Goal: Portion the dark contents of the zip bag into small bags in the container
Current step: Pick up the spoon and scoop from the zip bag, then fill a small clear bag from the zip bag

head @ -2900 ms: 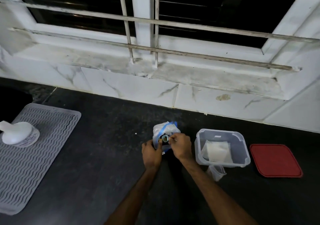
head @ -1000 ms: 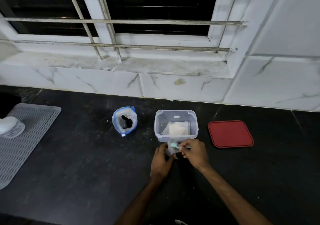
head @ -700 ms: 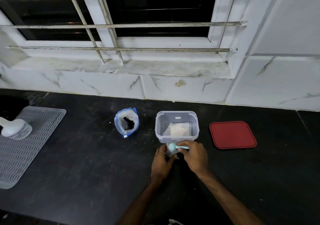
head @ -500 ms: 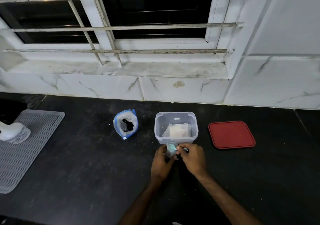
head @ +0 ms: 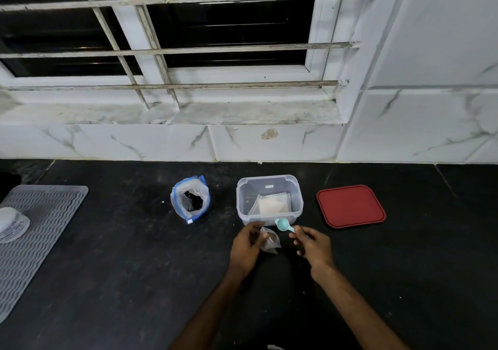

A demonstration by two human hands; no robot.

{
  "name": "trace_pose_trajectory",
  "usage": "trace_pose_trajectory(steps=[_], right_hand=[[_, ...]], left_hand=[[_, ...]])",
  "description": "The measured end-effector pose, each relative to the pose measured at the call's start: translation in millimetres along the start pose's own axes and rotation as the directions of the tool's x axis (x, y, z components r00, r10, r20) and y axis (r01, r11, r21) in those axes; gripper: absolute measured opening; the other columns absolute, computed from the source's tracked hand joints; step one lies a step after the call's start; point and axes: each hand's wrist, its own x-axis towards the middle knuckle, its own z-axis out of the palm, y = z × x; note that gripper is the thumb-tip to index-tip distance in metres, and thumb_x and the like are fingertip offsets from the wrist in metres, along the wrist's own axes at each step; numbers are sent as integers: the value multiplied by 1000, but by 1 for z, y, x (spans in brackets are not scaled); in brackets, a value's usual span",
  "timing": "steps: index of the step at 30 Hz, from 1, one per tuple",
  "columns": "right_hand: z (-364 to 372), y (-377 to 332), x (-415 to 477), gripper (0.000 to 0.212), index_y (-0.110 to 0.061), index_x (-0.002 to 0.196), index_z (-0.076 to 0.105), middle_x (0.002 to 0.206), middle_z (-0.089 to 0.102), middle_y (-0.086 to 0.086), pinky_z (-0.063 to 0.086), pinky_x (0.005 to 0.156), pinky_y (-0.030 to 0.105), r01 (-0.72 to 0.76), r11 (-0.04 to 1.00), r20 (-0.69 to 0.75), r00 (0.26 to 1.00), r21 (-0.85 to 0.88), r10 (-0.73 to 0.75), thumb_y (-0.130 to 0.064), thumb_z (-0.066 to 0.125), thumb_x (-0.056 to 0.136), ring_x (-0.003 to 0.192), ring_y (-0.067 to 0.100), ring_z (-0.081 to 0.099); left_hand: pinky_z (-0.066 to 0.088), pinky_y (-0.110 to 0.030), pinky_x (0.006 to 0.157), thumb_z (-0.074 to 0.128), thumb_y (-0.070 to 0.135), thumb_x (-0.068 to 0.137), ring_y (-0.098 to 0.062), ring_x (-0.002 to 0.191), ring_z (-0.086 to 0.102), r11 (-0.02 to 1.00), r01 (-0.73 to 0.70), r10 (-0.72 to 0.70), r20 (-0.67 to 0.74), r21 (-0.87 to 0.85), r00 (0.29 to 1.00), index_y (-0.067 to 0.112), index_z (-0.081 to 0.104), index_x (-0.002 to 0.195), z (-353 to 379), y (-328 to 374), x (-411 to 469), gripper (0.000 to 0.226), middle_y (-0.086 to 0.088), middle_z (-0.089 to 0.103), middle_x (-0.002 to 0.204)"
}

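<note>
On the dark desk the clear container stands open near the middle, with a flat stack of pale bags lying on its bottom. At its 9 o'clock, well apart, the zip bag stands upright with its blue-edged mouth spread wide, and the dark contents show low inside it. At the container's 3 o'clock the red lid lies flat on the desk, near the container but not touching it. At the container's 6 o'clock, just in front of its near wall, both hands work close together. The left hand has its grip curled round one small bag, thumb and fingers pinching the clear plastic near its top, and the bag hangs tilted toward 4 o'clock. How much is in that bag cannot be told. The right hand, at the small bag's 3 o'clock, has its grip pinched on the handle of a teal scoop, whose bowl points toward 10 o'clock and sits just at the container's near rim, above the small bag's mouth. Far off at the container's 9 o'clock a ribbed grey mat lies at the desk's edge with a white bottle on it.
</note>
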Motion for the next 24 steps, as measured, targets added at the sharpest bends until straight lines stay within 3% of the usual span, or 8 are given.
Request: trace_pose_trajectory(steps=[4, 9, 13, 15, 17, 20, 24], right_hand=[[-16, 29, 16, 12, -6, 91, 74, 81, 70, 8, 45, 65, 29, 17, 989, -228, 972, -150, -51, -16, 71, 85, 71, 17, 59], [-19, 39, 17, 11, -12, 92, 76, 91, 72, 7, 44, 72, 26, 111, 853, -195, 951, -511, -240, -18, 73, 83, 90, 25, 67], [-9, 24, 4, 33, -24, 113, 66, 124, 51, 7, 45, 89, 43, 118, 677, -253, 870, -727, -424, -29, 74, 82, 114, 31, 47], [7, 5, -11, 24, -24, 107, 67, 117, 55, 2, 46, 87, 38, 337, 660, -176, 792, -672, -584, -26, 73, 83, 109, 24, 51], [31, -13, -28, 12, -22, 95, 70, 102, 64, -3, 48, 81, 21, 562, 690, -23, 768, -456, -640, -17, 72, 85, 95, 11, 60], [68, -34, -49, 9, -17, 94, 73, 95, 72, -8, 49, 77, 13, 584, 777, 178, 811, -233, -557, -16, 72, 85, 87, 2, 65], [94, -41, -50, 12, -17, 93, 73, 89, 73, -8, 51, 77, 16, 586, 778, 241, 808, -227, -538, -22, 75, 82, 85, 3, 65]], left_hand=[[56, -37, 91, 69, 22, 89, -7, 92, 69, 996, 43, -42, -4, 73, 999, 30, 68, 89, -7, 1, 1, 9, 5, 72, 97], [54, -30, 90, 70, 21, 87, -7, 94, 63, 996, -15, 25, -128, 83, 991, 27, 66, 87, -33, 11, -4, 7, 8, 61, 102], [54, -24, 83, 69, 18, 88, -6, 92, 64, 997, -68, 63, -180, -22, 982, 18, 68, 90, -58, 29, -3, 2, 5, 66, 101], [54, -22, 77, 68, 18, 89, -9, 86, 67, 991, -118, 101, -226, -61, 969, 14, 68, 86, -69, 38, 0, 5, 2, 72, 90], [52, -16, 69, 66, 17, 91, -9, 82, 67, 986, -147, 122, -258, -82, 958, 13, 67, 84, -76, 45, 3, 8, 1, 72, 85], [50, -11, 64, 64, 11, 92, -3, 76, 65, 975, -185, 142, -298, -122, 944, 14, 65, 83, -84, 56, 4, 10, 2, 71, 82], [51, -13, 65, 62, 8, 93, -4, 74, 65, 963, -227, 175, -300, -148, 938, 12, 66, 85, -92, 59, 7, 10, 1, 70, 81]])
